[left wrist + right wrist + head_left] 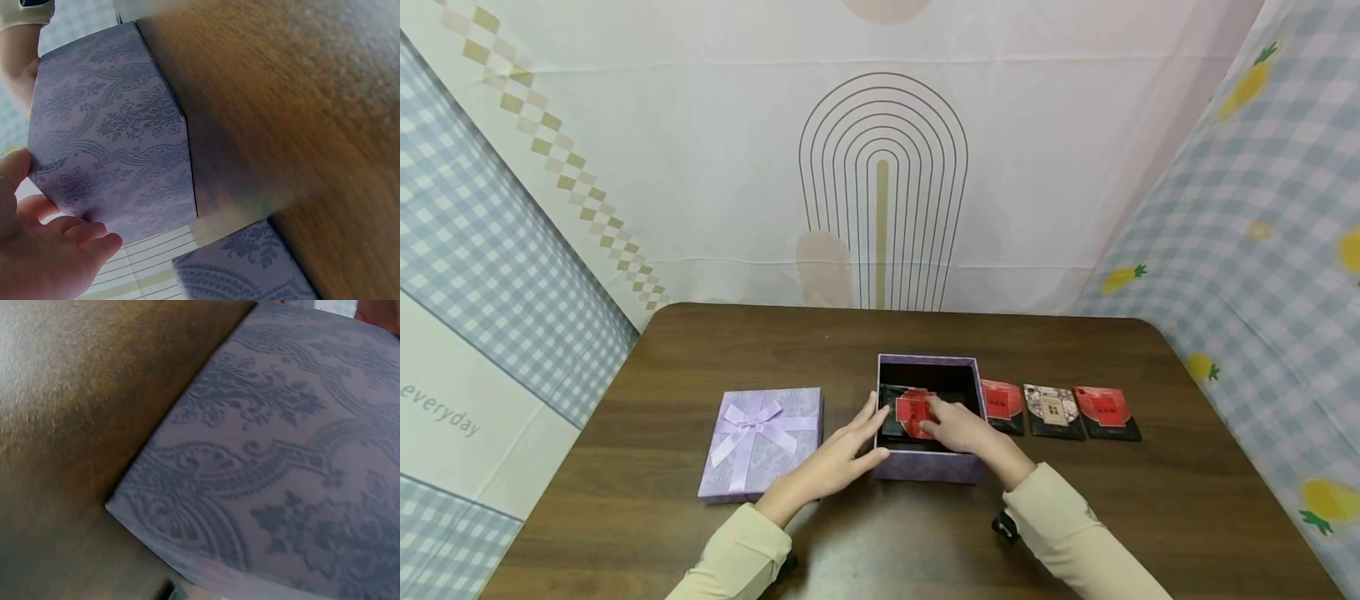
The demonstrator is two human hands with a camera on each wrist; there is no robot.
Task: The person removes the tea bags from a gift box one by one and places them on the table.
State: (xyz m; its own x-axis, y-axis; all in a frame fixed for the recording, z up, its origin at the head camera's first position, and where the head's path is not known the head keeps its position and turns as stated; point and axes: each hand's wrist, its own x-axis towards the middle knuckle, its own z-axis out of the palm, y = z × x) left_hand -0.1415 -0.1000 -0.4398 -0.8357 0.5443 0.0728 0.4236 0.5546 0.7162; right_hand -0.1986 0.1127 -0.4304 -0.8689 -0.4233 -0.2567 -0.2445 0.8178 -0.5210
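In the head view an uncovered purple box [925, 467] with a dark inside stands mid-table. My right hand [961, 429] reaches over its right wall, thumb and fingers at the right end of a black and red flat packet [893, 423] inside the box. Along the box's left side lies my left hand [844, 454], its fingers extended at the rim. From the left wrist, the left hand [59, 250] shows beside the patterned box wall [112, 137]. The right wrist view is mostly filled by the box [281, 456]; the right fingers are hidden there.
A lavender lid [808, 446] with a ribbon bow [754, 422] lies left of the box. To its right, a row holds a red packet [1002, 402], a floral packet [1054, 408] and another red packet [1107, 408]. A patterned cloth [730, 167] hangs behind the table.
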